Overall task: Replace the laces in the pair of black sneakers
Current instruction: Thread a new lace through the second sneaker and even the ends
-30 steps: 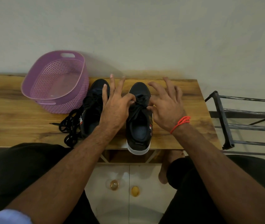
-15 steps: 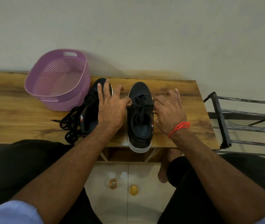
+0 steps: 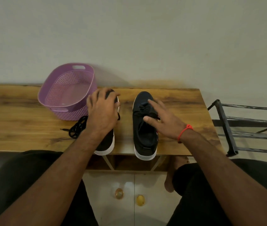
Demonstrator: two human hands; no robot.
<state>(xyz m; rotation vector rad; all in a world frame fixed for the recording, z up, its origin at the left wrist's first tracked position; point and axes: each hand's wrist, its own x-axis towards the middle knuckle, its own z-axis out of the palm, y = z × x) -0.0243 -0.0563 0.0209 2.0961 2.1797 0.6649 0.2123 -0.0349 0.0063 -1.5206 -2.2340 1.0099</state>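
Two black sneakers with white soles stand side by side on the wooden table (image 3: 15, 111), heels at its near edge. My left hand (image 3: 102, 111) lies on top of the left sneaker (image 3: 106, 141), fingers curled over its front part and thumb at its right side. The right sneaker (image 3: 143, 132) has a black lace (image 3: 143, 110) threaded through it. My right hand (image 3: 163, 121) hovers at that sneaker's right side with fingers spread and straight, holding nothing. A loose bundle of black laces (image 3: 77, 128) lies on the table left of the left sneaker.
A purple perforated basket (image 3: 53, 95) stands at the back of the table, touching the left sneaker's far side. A dark metal rack (image 3: 227, 128) stands to the right of the table. A wall rises just behind the table. My knees are below the near edge.
Both hands have let go of the right sneaker's lace. My left hand moved left onto the left sneaker. My right hand opened and drew slightly to the right.
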